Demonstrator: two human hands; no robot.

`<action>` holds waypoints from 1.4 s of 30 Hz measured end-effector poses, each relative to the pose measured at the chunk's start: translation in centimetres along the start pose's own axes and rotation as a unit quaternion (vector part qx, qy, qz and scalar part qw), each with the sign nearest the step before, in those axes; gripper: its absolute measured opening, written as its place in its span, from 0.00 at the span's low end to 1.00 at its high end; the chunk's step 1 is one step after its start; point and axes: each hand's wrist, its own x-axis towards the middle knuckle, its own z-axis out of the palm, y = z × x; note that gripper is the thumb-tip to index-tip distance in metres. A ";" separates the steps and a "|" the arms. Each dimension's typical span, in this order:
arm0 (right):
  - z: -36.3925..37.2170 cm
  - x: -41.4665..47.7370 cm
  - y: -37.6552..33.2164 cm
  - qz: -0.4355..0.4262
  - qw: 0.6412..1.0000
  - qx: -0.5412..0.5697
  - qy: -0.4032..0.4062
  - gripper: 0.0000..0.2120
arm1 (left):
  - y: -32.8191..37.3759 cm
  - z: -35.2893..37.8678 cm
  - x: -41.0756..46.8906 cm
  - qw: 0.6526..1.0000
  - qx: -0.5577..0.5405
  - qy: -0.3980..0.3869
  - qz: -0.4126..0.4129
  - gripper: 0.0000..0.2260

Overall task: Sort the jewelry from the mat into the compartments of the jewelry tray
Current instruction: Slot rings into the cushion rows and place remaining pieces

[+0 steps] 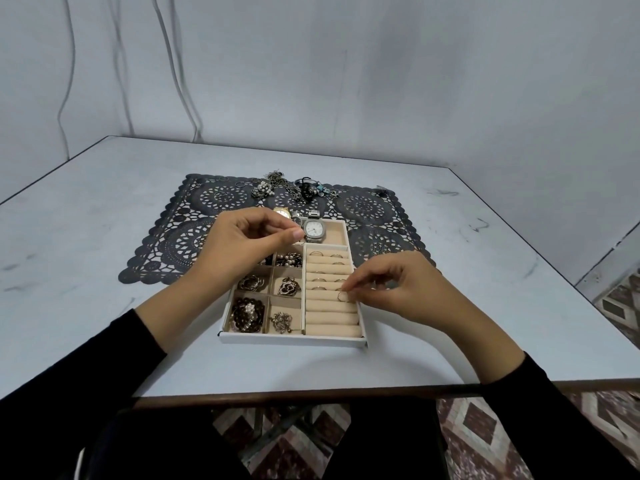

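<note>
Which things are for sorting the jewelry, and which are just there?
For the job: white tray with beige compartments, black lace mat, thin gold ring in the right hand, tangled chains and beads, silver square watch.
Just there: pale grey table, wall cables, patterned floor tiles.

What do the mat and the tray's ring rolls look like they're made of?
The mat looks like dark plastic or vinyl, judging by its clean lace-like cutouts. The ring rolls seem padded beige velvet or suede-like fabric: matte, no shine.
</note>
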 end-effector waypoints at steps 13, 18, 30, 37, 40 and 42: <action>-0.8 0.5 -1.4 -0.022 0.991 -0.121 -0.046 0.06 | 0.1 0.0 0.1 1.000 -0.016 -0.002 -0.008 0.08; -1.0 0.9 -1.8 -0.031 0.991 -0.112 -0.061 0.06 | 0.0 0.0 0.0 1.000 -0.010 -0.007 -0.004 0.08; -1.2 1.4 -1.9 -0.025 0.985 -0.148 -0.091 0.06 | -0.1 -0.1 0.1 1.000 -0.004 -0.007 0.003 0.08; -0.9 2.0 -1.8 -0.018 0.979 -0.163 -0.121 0.06 | -0.3 -0.1 0.1 1.000 -0.005 -0.011 0.002 0.09; -1.2 2.0 -1.9 -0.011 0.981 -0.154 -0.120 0.06 | -0.3 -0.1 0.2 1.000 -0.007 -0.011 0.000 0.10; -1.3 2.0 -1.9 -0.008 0.981 -0.148 -0.121 0.06 | -0.4 -0.1 0.2 1.000 -0.008 -0.010 -0.003 0.10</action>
